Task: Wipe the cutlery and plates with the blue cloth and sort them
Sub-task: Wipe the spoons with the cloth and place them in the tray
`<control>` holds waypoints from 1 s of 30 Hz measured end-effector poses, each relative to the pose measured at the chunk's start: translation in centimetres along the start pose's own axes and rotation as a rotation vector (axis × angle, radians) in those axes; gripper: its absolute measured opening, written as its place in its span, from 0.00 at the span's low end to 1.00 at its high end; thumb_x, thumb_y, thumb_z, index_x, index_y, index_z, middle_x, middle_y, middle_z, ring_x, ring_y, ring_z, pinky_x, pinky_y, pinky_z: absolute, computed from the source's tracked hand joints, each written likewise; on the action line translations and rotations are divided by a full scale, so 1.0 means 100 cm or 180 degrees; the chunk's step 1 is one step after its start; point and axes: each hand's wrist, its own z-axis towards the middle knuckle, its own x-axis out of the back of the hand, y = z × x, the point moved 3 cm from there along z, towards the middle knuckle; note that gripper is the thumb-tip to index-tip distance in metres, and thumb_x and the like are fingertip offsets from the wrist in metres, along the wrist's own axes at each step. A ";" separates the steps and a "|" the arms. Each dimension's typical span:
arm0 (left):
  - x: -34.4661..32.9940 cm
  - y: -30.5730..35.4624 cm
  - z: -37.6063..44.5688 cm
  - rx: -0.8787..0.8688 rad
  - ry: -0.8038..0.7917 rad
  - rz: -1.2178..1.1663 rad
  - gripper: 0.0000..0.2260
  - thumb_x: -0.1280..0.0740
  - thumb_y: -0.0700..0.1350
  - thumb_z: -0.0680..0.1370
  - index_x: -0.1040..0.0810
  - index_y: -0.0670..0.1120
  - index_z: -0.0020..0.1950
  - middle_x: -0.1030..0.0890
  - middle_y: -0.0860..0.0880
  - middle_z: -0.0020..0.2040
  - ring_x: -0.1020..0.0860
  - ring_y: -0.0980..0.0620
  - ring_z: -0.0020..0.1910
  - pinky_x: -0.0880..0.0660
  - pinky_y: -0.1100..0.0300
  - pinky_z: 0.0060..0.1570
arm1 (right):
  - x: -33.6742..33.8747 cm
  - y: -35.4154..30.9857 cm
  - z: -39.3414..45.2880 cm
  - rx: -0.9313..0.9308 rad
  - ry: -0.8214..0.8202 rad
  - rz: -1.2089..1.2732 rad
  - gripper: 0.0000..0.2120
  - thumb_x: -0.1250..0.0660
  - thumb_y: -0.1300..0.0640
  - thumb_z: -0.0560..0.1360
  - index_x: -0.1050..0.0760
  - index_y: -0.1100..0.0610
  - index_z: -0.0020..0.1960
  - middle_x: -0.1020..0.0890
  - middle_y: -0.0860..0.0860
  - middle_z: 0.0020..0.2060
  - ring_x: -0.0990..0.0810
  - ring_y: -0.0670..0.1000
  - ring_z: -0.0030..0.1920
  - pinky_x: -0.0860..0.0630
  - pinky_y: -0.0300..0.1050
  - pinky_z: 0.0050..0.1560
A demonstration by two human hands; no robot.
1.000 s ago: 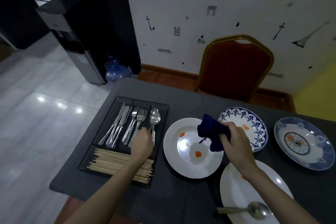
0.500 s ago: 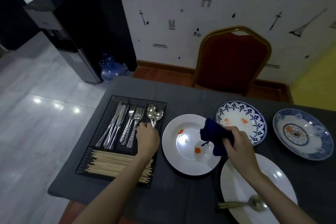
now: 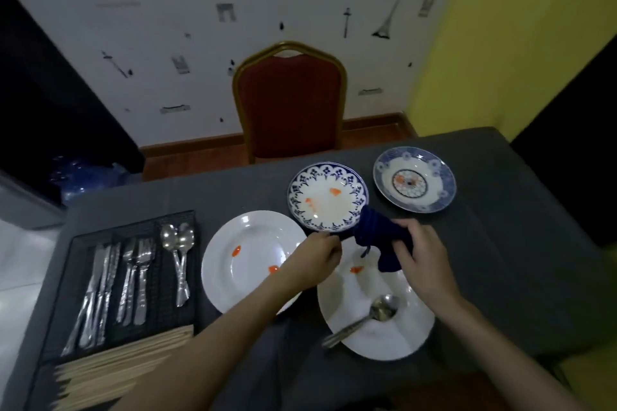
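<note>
1. Centrally, a dark grey cloth-covered table (image 3: 500, 243) holds everything.
2. Black mesh cutlery tray (image 3: 80, 240) sits left, holding sorted steel cutlery.
3. Blue-patterned white ceramic plate (image 3: 329, 200), orange-smeared, is pinched at its near rim by the left hand (image 3: 315, 259).
4. Right hand (image 3: 422, 259) grips the bunched dark blue cloth (image 3: 380, 240) touching that rim.

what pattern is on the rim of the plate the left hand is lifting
The lifted round plate has a dark blue floral scallop border on white, seen in the head view.

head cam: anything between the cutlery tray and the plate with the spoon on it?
Yes, in the head view: a white plate with red smears sits between the tray and the spoon's plate, with the left forearm crossing over it.
</note>
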 end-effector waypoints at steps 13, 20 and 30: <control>-0.102 0.014 -0.011 -0.0268 -0.1488 0.1356 0.12 0.36 0.49 0.75 0.21 0.40 0.48 0.24 0.42 0.52 0.26 0.44 0.52 0.28 0.54 0.49 | 0.045 0.055 -0.061 -0.0656 0.0338 -0.0189 0.13 0.37 0.62 0.77 0.28 0.51 0.59 0.28 0.41 0.45 0.27 0.44 0.48 0.34 0.33 0.45; -0.081 0.002 -0.010 0.0158 -0.1117 0.0586 0.10 0.37 0.49 0.78 0.22 0.43 0.49 0.22 0.45 0.50 0.23 0.48 0.47 0.28 0.60 0.44 | 0.038 0.052 -0.058 -0.0592 0.0289 -0.0038 0.13 0.36 0.62 0.76 0.27 0.49 0.58 0.25 0.45 0.47 0.28 0.42 0.49 0.32 0.33 0.46; -0.048 -0.012 -0.022 0.0588 -0.0700 0.0127 0.10 0.37 0.51 0.80 0.22 0.45 0.50 0.18 0.46 0.46 0.21 0.50 0.43 0.26 0.61 0.43 | 0.024 0.017 -0.018 -0.0380 0.0147 0.0224 0.14 0.37 0.63 0.77 0.28 0.49 0.58 0.27 0.42 0.45 0.26 0.42 0.47 0.31 0.34 0.44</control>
